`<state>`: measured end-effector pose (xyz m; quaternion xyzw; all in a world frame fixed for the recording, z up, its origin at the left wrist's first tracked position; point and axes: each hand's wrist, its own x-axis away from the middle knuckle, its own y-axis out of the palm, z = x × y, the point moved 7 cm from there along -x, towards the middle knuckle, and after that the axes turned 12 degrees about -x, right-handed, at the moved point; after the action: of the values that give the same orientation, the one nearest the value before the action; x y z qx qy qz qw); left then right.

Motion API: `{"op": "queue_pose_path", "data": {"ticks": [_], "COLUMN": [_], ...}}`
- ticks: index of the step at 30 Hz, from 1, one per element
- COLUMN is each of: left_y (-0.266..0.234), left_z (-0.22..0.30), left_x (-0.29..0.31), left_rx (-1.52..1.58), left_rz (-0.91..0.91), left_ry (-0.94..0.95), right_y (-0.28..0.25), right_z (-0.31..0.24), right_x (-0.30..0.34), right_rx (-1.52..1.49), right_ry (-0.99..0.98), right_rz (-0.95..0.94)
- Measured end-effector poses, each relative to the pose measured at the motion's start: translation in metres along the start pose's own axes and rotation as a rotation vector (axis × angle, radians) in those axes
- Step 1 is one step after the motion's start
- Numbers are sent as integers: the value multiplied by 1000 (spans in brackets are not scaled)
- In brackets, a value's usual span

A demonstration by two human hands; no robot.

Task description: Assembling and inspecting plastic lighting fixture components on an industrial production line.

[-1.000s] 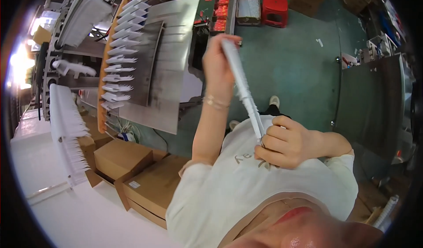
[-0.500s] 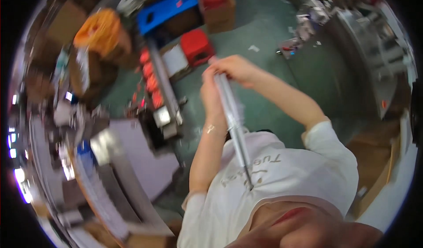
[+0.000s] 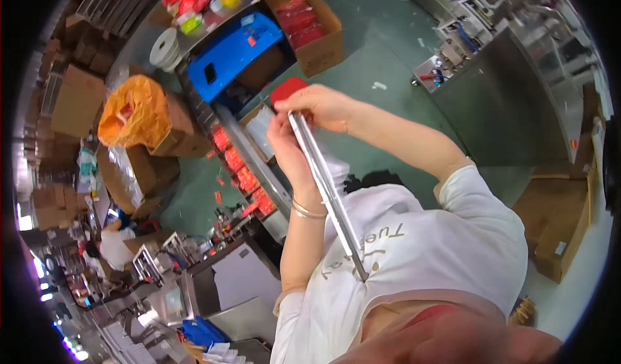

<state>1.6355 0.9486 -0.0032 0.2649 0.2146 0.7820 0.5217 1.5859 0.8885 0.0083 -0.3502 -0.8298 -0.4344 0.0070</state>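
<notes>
A long, slim silvery rod [image 3: 321,180] slants from my two hands down to the chest of my white shirt, where its thin dark end lies. My left hand [image 3: 289,149], a bracelet at its wrist, has its fingers curled beside the rod's upper end. Across that same end, my right hand [image 3: 323,107] is closed, its fingertips meeting those of the left. The rod partly hides both grips. Below the rod hangs some whitish, see-through material [image 3: 333,168]; I cannot make out what it is.
A red stool [image 3: 286,90] stands just beyond my hands, near a blue-topped table [image 3: 236,53] and a carton of red packs [image 3: 333,44]. Orange-red packs [image 3: 246,180] line a metal conveyor. Steel machines [image 3: 511,99] stand at right; an orange bag [image 3: 134,108] and cartons at left.
The view has swung and sharpened. Both hands and the rod's upper end have shifted left in the picture, while its lower end stays at my chest.
</notes>
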Motion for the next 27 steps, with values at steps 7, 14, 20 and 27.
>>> {"op": "queue_pose_path", "data": {"ticks": [7,14,20,27], "left_y": [-76,-70,-82,-152], "left_z": [124,152,198,293], "left_x": [68,116,87,119], "left_rx": [-885,-941,-1141,-1178], "left_rz": [317,-27,505,1551], "left_ry": [263,-77,108,463], "right_y": [59,153,229,351], "right_z": [-10,23,-4,-32], "right_x": [-99,-192,-281,-332], "right_rx": [109,300,379,238], "right_ry": [44,235,206,-182], "right_rz": [-199,-421,-669,-974]}}
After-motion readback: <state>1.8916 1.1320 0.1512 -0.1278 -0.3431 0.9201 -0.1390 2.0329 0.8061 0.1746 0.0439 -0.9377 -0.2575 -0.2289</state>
